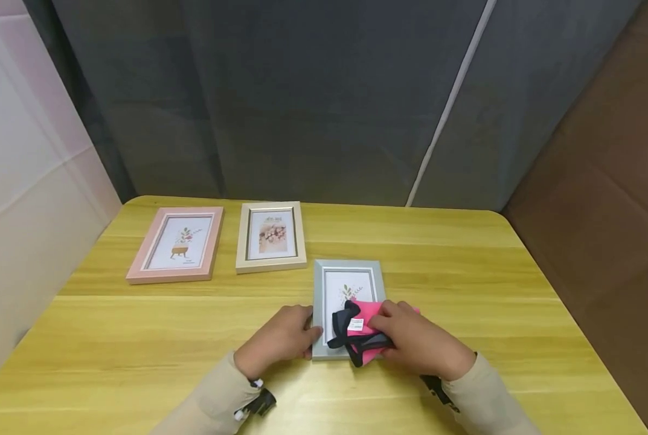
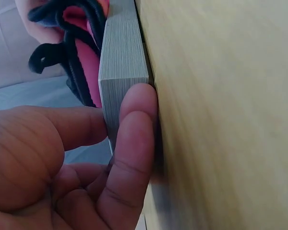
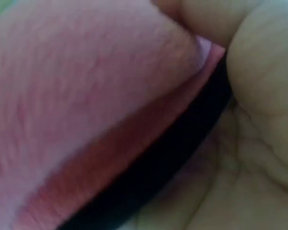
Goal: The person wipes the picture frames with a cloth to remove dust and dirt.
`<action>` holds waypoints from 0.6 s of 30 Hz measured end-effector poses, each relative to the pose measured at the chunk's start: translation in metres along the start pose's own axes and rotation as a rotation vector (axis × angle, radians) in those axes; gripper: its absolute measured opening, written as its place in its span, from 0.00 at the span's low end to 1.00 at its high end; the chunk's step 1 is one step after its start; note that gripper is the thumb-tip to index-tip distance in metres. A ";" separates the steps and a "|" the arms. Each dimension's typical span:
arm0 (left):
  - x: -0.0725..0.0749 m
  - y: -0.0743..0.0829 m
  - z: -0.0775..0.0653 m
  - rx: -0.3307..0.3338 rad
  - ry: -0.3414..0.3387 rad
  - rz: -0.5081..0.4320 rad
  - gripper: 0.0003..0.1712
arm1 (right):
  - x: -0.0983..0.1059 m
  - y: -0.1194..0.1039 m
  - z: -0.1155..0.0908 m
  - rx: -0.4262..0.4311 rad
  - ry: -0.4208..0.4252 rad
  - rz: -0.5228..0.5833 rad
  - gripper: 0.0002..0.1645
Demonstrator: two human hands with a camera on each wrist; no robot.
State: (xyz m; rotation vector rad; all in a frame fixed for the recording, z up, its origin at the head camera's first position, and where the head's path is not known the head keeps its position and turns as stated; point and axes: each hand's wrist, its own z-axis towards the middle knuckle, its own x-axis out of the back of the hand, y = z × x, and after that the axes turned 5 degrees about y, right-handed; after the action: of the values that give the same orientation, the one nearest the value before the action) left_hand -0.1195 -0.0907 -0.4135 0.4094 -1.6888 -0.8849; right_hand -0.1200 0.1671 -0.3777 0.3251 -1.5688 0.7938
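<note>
Three rectangular picture frames lie flat on the yellow wood-grain table (image 1: 465, 278). Nearest the person is the grey frame with a white mat and a small plant print (image 1: 348, 284); its side wall shows fine ridged lines in the left wrist view. Beyond the grey frame, to its left, lies the cream frame with a floral print (image 1: 271, 237), and further left of that the pink frame with a potted-plant print (image 1: 176, 244).

On the near half of the grey frame rests a crumpled pink cloth edged with black binding (image 1: 363, 332), soft and fuzzy in the right wrist view, with a small white label on it. The right hand (image 1: 418, 347) grips this cloth, fingers curled round it and pressing it onto the glass. The left hand (image 1: 280, 338) holds the grey frame at its near left corner, the thumb (image 2: 129, 143) flat against the ridged side, the other fingers loosely bent beside it.
</note>
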 end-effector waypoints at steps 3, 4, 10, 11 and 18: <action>0.002 -0.001 0.000 -0.011 -0.005 -0.008 0.12 | -0.003 -0.005 0.004 -0.013 0.035 -0.035 0.18; 0.002 -0.001 0.000 -0.012 -0.009 -0.007 0.12 | -0.004 -0.004 0.007 -0.028 0.045 -0.040 0.18; 0.003 -0.001 0.001 -0.016 -0.014 -0.002 0.07 | -0.003 0.015 0.040 -0.161 0.088 -0.028 0.21; 0.003 -0.002 0.002 -0.014 -0.014 -0.007 0.07 | -0.002 0.019 0.047 -0.187 0.093 -0.024 0.22; 0.001 -0.001 0.003 -0.004 -0.031 -0.025 0.07 | -0.001 0.038 0.069 -0.262 0.105 0.008 0.25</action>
State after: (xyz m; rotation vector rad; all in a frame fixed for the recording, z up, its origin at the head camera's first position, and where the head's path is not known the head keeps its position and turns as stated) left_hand -0.1230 -0.0909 -0.4137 0.4174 -1.7131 -0.9167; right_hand -0.1961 0.1490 -0.3879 0.0854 -1.5532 0.5928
